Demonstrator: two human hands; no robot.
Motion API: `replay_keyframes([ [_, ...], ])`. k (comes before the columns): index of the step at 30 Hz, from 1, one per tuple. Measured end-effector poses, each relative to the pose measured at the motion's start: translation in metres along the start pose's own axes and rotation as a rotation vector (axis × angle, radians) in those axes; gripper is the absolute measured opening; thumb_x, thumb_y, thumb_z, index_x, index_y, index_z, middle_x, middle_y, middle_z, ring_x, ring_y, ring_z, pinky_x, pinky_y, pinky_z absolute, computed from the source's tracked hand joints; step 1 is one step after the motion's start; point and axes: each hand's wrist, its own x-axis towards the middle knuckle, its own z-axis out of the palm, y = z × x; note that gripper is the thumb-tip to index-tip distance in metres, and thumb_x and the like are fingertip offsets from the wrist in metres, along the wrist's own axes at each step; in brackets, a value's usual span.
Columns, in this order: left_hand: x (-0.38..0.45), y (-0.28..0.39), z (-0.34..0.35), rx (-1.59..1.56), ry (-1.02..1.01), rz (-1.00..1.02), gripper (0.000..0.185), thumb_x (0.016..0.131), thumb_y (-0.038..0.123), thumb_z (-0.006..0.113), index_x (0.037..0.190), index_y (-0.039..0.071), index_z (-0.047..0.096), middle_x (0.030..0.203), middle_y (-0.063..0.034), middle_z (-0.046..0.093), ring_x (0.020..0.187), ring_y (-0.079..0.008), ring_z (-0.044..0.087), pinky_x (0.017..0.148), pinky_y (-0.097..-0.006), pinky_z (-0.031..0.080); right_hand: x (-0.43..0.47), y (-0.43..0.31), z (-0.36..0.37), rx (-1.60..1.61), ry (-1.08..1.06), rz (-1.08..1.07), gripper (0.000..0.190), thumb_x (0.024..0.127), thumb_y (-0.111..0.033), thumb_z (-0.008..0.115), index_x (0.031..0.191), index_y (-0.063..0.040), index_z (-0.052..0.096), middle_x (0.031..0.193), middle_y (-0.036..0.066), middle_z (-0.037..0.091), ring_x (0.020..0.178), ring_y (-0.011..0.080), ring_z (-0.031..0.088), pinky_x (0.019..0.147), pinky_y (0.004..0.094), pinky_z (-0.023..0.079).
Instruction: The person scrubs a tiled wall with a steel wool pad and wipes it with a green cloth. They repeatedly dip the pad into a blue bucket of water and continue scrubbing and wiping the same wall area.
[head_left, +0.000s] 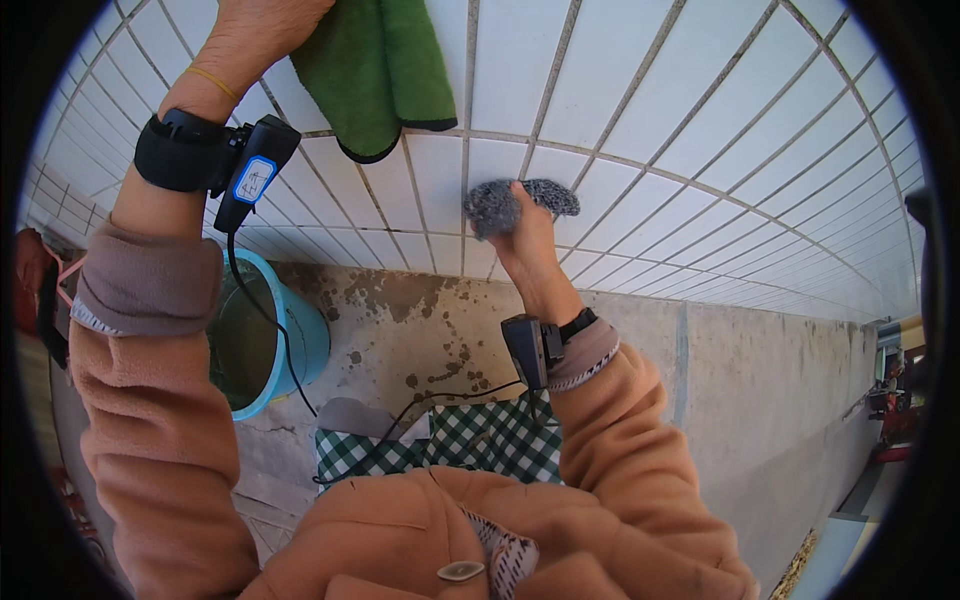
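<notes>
At the top left, my left hand (266, 26) reaches up against the wall, its fingers cut off by the picture's edge. From it a green microfibre towel (367, 75) with dark edging hangs down over the white tiles. My right hand (525, 232) grips a bunched grey, coarse-looking scrubbing cloth (551, 196), thumb on top, held at the lower part of the white tiled wall (585, 97). Grey grout lines run between the tiles, with some dark marks along those below the towel.
A light blue plastic bucket (304, 337) holding murky water stands on the concrete floor (420, 337), below my left forearm. Wet splashes spot the floor by the wall. Black cables run from the wrist devices (259, 172) past my checked apron (487, 435).
</notes>
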Motion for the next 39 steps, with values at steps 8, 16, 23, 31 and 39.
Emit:
replay_keyframes([
  [8,-0.003,0.0,0.004,0.019,0.095,0.119,0.025,0.079,0.005,0.071,0.093,0.003,0.051,0.088,-0.0152,0.051,0.083,-0.0342,0.053,0.075,-0.0398,0.045,-0.007,0.018,-0.016,0.181,0.131,0.126,0.022,0.102,-0.027,0.047,0.109,-0.009,0.057,0.106,0.011,0.063,0.099,0.0294,0.061,0.082,0.0493,0.053],
  [16,-0.002,-0.005,0.005,0.026,0.103,0.143,0.025,0.079,0.006,0.072,0.093,0.003,0.052,0.087,-0.0151,0.052,0.084,-0.0344,0.054,0.075,-0.0396,0.045,-0.02,0.057,-0.031,0.352,0.206,0.244,0.021,0.099,-0.019,0.055,0.115,-0.006,0.055,0.116,0.015,0.058,0.109,0.0307,0.055,0.099,0.0494,0.049],
  [23,-0.002,-0.003,0.002,0.032,0.081,0.126,0.024,0.079,0.006,0.071,0.092,0.002,0.052,0.087,-0.0154,0.052,0.084,-0.0344,0.054,0.075,-0.04,0.045,0.008,0.047,0.018,0.321,0.33,0.268,0.021,0.104,-0.018,0.046,0.115,-0.003,0.054,0.113,0.013,0.059,0.103,0.027,0.058,0.088,0.0438,0.055],
  [31,-0.003,0.005,0.002,0.038,0.099,0.136,0.024,0.079,0.006,0.071,0.091,0.002,0.051,0.086,-0.0159,0.051,0.083,-0.035,0.054,0.074,-0.0409,0.045,-0.027,-0.004,0.063,0.354,0.017,0.044,0.018,0.102,-0.011,0.043,0.11,-0.003,0.057,0.106,0.011,0.062,0.096,0.0246,0.061,0.077,0.0395,0.058],
  [39,-0.005,0.003,0.005,0.022,0.124,0.113,0.024,0.079,0.005,0.071,0.093,0.002,0.051,0.088,-0.0157,0.051,0.084,-0.0348,0.054,0.075,-0.04,0.045,-0.01,0.014,0.05,0.362,-0.036,0.052,0.021,0.102,-0.01,0.04,0.108,-0.003,0.059,0.103,0.011,0.063,0.094,0.0231,0.062,0.076,0.0398,0.058],
])
